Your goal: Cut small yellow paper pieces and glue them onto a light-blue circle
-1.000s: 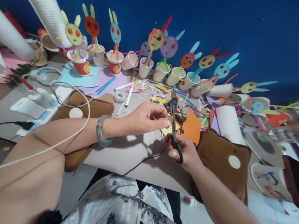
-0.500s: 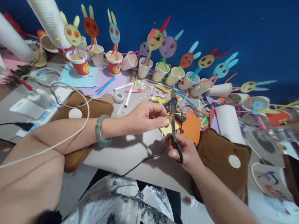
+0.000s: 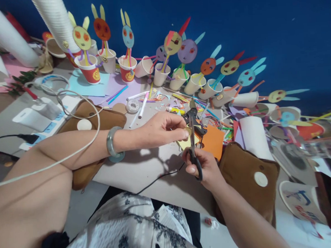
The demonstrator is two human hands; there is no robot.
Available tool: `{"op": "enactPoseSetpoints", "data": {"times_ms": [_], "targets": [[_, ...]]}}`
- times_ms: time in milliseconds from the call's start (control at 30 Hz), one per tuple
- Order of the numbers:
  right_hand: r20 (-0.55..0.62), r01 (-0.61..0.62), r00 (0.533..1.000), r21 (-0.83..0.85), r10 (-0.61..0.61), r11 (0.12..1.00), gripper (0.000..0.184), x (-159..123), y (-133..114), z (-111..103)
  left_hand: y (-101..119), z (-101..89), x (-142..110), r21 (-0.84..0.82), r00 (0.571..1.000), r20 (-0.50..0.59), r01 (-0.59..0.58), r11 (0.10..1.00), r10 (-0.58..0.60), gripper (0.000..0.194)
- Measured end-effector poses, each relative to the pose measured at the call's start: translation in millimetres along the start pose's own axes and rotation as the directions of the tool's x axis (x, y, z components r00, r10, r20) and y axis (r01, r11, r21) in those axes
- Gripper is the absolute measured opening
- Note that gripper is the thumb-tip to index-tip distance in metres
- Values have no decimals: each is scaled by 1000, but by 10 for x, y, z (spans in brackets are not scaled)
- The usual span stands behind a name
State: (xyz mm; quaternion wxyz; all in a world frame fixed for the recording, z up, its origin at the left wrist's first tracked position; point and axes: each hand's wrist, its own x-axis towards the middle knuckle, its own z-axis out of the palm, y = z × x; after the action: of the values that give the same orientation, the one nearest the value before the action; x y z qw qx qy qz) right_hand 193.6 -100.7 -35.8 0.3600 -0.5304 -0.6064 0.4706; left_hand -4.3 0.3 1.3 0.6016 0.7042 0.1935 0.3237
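Worktop (image 3: 129,173): grey, paper cups (image 3: 127,71) lined up at the back. Left hand (image 3: 164,129): above worktop, thumb and fingers pinched on a small yellowish piece. Right hand (image 3: 206,166): fingers clamped round scissors handles. Scissors (image 3: 197,167): blades pointing away from the wearer. Small yellowish piece (image 3: 188,131): just beside blades; contact cannot be told.

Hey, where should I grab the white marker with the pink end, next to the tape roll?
Probably mid-barrel: pinch the white marker from above, across its width, leaning in from the right. It is slim and lies on its side, pink end pointing away; the tape roll crowds its left, and the left hand and its wrist are on the near side.
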Motion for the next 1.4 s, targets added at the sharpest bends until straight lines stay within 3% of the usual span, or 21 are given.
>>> {"op": "enactPoseSetpoints", "data": {"times_ms": [567,1400], "targets": [[20,-19,1000,-6,19,1000,63,2,14,-24,26,-3,-2,59,997,64,50,997,-53,16],[22,-8,1000,-3,8,1000,65,-11,-10,-27,19,-28,-1,43,998,53,34,998,-36,18]]}}
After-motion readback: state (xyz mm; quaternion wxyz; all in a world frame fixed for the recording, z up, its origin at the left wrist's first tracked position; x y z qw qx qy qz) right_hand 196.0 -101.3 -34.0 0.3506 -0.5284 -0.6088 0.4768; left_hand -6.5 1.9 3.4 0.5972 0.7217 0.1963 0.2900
